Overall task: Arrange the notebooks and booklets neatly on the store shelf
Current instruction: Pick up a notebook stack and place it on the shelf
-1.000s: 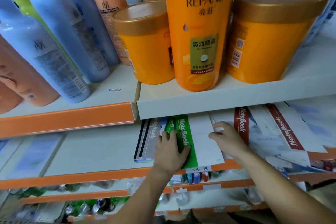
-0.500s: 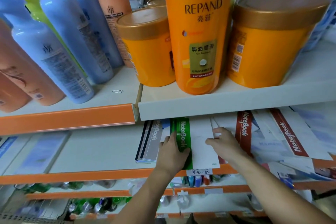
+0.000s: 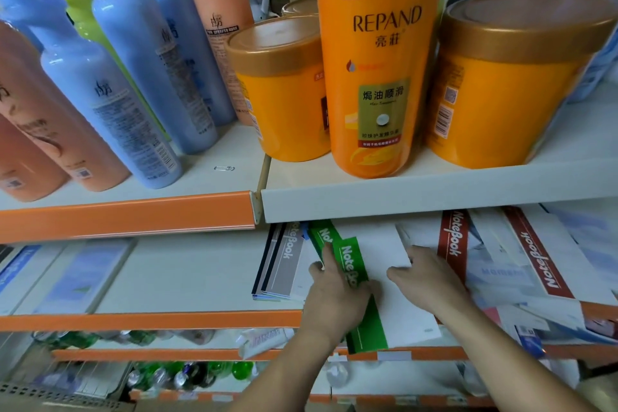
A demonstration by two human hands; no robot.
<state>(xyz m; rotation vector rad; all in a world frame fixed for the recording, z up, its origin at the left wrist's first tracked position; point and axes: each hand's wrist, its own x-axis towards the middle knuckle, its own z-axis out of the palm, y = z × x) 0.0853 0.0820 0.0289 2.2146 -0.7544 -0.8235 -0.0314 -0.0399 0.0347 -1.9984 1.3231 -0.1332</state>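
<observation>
Lettering "NoteBook" on green notebook (image 3: 366, 333)

The white paper notebook (image 3: 394, 288) carries a green band with white lettering. Beside it lie a grey-banded flat notebook (image 3: 288, 261) and a red-banded flat notebook (image 3: 453, 244). The tall plastic bottle (image 3: 378, 84) is orange; the round plastic tub (image 3: 284, 110) is orange, bronze-lidded.

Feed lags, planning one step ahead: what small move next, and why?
Probably push the top green notebook back and square: its near end overhangs the orange shelf lip, askew over the green notebook beneath; left hand and right hand rest on it.
</observation>
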